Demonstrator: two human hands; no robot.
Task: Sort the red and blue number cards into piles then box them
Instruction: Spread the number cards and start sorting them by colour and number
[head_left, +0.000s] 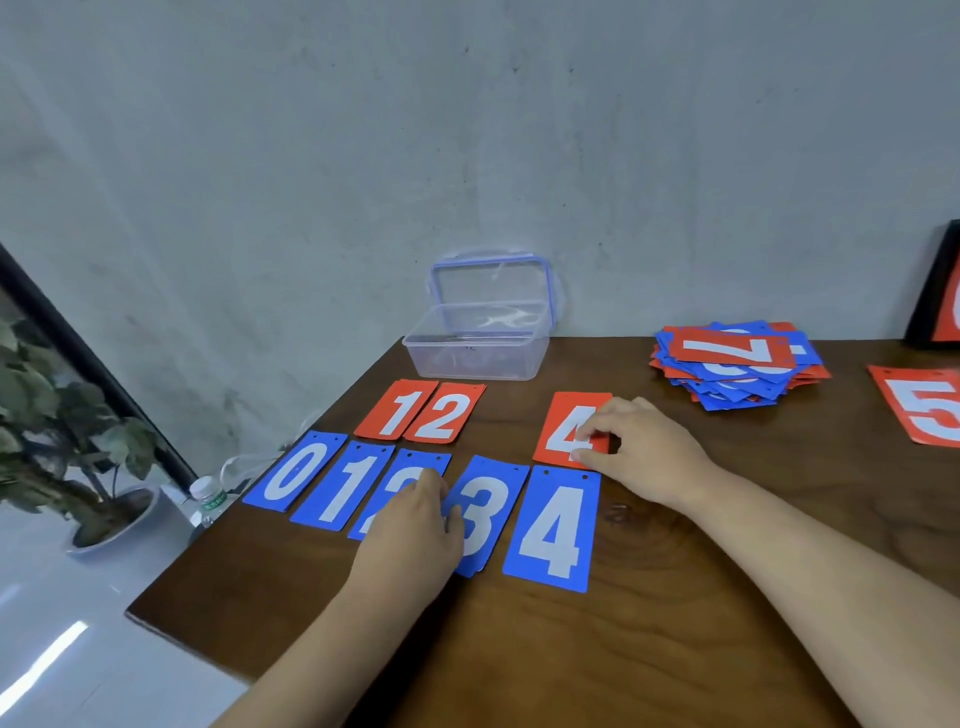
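Note:
Blue number cards lie in a row on the wooden table (649, 597): blue 0 (293, 470), blue 1 (343, 486), blue 2 (400, 478), blue 3 (488, 514) and blue 4 (553, 530). Behind them lie red 1 (397, 408), red 2 (444, 413) and red 4 (566, 428). My right hand (641, 449) pinches the red 4 at its right edge. Across the blue 2 and the left edge of the blue 3 rests my left hand (415, 530), fingers curled. A mixed pile of red and blue cards (737, 364) sits at the back right. The clear box (475, 353) stands open at the back.
A red 5 card (922, 410) lies at the far right edge, with a black-framed board (935, 291) leaning on the wall behind it. The box lid (491, 283) leans against the wall. Left of the table, below, are a potted plant (78, 441) and a water bottle (208, 499).

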